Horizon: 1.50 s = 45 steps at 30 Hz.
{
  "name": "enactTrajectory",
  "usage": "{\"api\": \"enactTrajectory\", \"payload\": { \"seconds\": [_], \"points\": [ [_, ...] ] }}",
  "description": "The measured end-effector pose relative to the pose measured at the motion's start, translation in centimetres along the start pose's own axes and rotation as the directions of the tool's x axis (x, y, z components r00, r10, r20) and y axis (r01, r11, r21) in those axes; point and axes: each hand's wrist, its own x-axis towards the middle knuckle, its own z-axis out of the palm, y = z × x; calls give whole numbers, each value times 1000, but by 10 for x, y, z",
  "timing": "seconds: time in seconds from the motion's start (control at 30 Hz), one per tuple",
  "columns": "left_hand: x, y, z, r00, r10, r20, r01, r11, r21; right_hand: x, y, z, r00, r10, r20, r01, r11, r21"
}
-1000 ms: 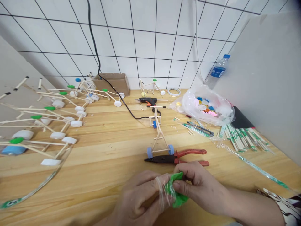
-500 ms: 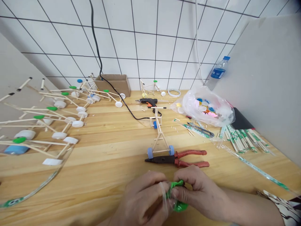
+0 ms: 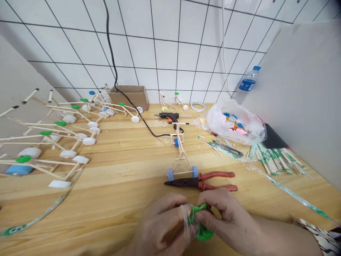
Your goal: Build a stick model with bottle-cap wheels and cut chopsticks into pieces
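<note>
Both my hands meet at the table's near edge around a lump of green clay (image 3: 201, 227) wrapped in clear plastic film. My left hand (image 3: 162, 229) is closed, pinching the film at the lump's left side. My right hand (image 3: 229, 220) is closed too, its thumb and fingers pinching the clay's top. Just beyond my hands lie red-handled pliers (image 3: 202, 180), and behind them stands a small stick vehicle (image 3: 181, 156) with blue cap wheels.
Several stick models with white and green caps (image 3: 66, 138) crowd the left. A glue gun (image 3: 169, 116) with a black cord, a cardboard box (image 3: 130, 96), a bag of bottle caps (image 3: 231, 122), scissors (image 3: 229, 148), wrapped chopsticks (image 3: 274, 158) and a water bottle (image 3: 246, 83) sit farther back and right.
The green clay has been squeezed smaller between my fingers, and my hands have shifted slightly lower and closer together. Nothing else on the table has moved.
</note>
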Motion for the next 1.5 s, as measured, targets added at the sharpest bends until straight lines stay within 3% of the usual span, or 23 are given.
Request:
{"api": "enactTrajectory", "payload": {
  "seconds": [0.13, 0.23, 0.4, 0.6, 0.83, 1.13, 1.37, 1.5],
  "points": [
    [1, -1, 2, 1000, 6, 3, -6, 1000, -11, 0, 0, 2, 1000, 9, -15, -9, 998, -56],
    [3, -1, 1, 1000, 8, -4, -9, 997, -75, 1, -1, 0, 1000, 2, -8, -2, 1000, 5],
    [6, 2, -2, 992, -126, 0, 125, 982, -139, 4, -1, -4, 1000, 13, -11, -11, 992, 127],
    [6, 0, -5, 985, -171, 21, 172, 962, -212, 4, 5, -8, 998, 57, 3, -55, 951, 305],
    [7, -4, -4, 989, -145, 37, 149, 944, -293, 4, 5, -8, 995, 75, 66, -91, 953, 288],
    [5, -2, -6, 916, -394, 81, 379, 777, -503, 7, 6, -15, 996, 70, 46, -82, 936, 343],
    [7, 1, -9, 887, -445, 122, 442, 745, -500, 8, 9, -16, 993, 74, 93, -106, 907, 408],
    [8, 6, -9, 902, -417, 112, 414, 762, -498, 8, 5, -16, 981, 106, 163, -169, 880, 443]
  ]
}}
